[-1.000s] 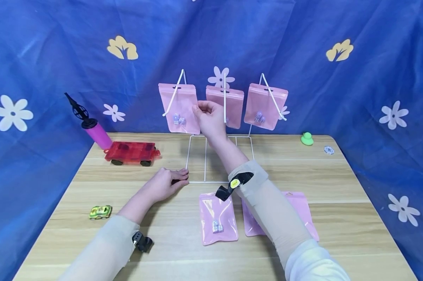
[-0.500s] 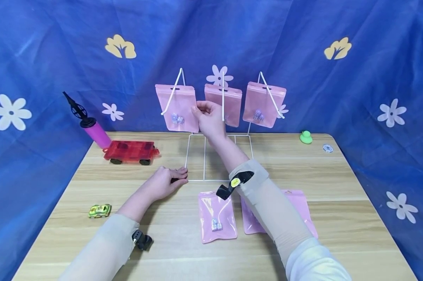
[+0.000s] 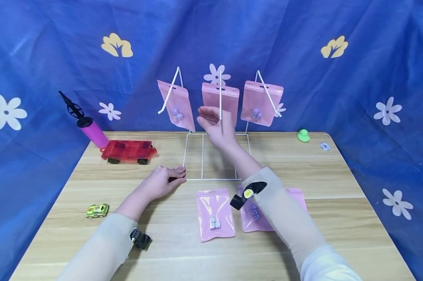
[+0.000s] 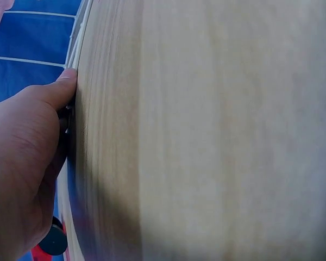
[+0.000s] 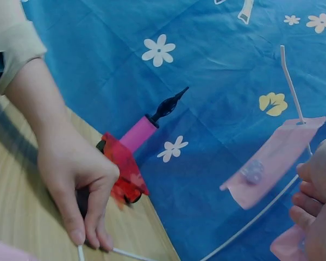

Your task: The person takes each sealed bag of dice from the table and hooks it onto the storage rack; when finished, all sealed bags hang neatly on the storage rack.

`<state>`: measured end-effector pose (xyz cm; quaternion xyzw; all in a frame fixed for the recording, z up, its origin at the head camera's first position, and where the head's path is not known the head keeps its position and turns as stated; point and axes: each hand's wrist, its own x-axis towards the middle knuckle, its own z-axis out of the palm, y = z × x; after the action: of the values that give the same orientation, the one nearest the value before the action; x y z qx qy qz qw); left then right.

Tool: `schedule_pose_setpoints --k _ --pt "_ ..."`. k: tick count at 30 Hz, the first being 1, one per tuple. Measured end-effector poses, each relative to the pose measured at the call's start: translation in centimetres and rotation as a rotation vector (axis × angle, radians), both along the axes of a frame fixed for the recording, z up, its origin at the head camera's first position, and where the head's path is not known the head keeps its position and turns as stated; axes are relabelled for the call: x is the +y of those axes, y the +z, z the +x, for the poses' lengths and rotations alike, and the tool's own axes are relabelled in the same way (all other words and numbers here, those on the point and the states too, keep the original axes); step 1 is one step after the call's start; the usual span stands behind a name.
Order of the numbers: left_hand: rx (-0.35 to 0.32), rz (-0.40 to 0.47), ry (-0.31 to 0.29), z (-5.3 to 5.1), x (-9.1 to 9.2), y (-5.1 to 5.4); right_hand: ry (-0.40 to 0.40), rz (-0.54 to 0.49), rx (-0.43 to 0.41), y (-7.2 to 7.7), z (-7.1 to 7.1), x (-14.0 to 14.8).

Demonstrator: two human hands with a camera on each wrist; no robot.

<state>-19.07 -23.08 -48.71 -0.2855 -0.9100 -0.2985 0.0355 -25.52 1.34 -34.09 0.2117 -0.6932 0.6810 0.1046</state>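
Three pink pouches hang on the hooks of a white wire rack (image 3: 202, 156): a left pouch (image 3: 179, 107), tilted in the head view, a middle one (image 3: 229, 97) and a right one (image 3: 262, 102). My right hand (image 3: 220, 127) is in front of the middle pouch, fingers loosely bent, touching nothing that I can make out; a gap separates it from the left pouch (image 5: 277, 157). My left hand (image 3: 163, 181) pinches the front left corner of the rack's base, thumb and fingers around the wire, as the right wrist view also shows.
Two pink pouches with dice (image 3: 215, 210) (image 3: 255, 218) lie before the rack, one partly under my right arm. At left are a red cart (image 3: 128, 151), a pink-and-black pump (image 3: 93, 132) and a green toy car (image 3: 97, 210); at right, a green duck (image 3: 303, 135) and a chip (image 3: 325, 146).
My right hand has let go of the left pouch and moved slightly right. That pouch has turned and hangs tilted. My left hand keeps its hold on the rack's corner.
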Motion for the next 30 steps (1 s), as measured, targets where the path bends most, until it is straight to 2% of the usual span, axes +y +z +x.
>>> schedule_pose_setpoints --k 3,7,11,15,22,30 --pt "-0.012 -0.002 0.009 0.0 0.0 0.0 0.038 0.013 0.002 -0.3 0.8 1.2" --pt "-0.026 0.002 0.016 0.0 -0.1 0.2 0.072 0.042 -0.049 -0.4 2.3 3.2" --pt "-0.014 0.016 0.004 0.0 -0.1 0.2 0.103 0.067 -0.066 -0.6 3.9 5.5" --pt "0.000 0.029 0.002 0.0 -0.1 0.1 0.128 0.119 -0.063 -1.5 5.2 8.2" --pt "-0.019 0.018 0.012 0.1 -0.1 0.0 0.097 0.205 -0.115 -3.3 7.2 13.5" --pt "-0.044 0.020 0.019 0.0 0.0 0.1 0.018 0.289 -0.127 -4.9 8.6 20.1"
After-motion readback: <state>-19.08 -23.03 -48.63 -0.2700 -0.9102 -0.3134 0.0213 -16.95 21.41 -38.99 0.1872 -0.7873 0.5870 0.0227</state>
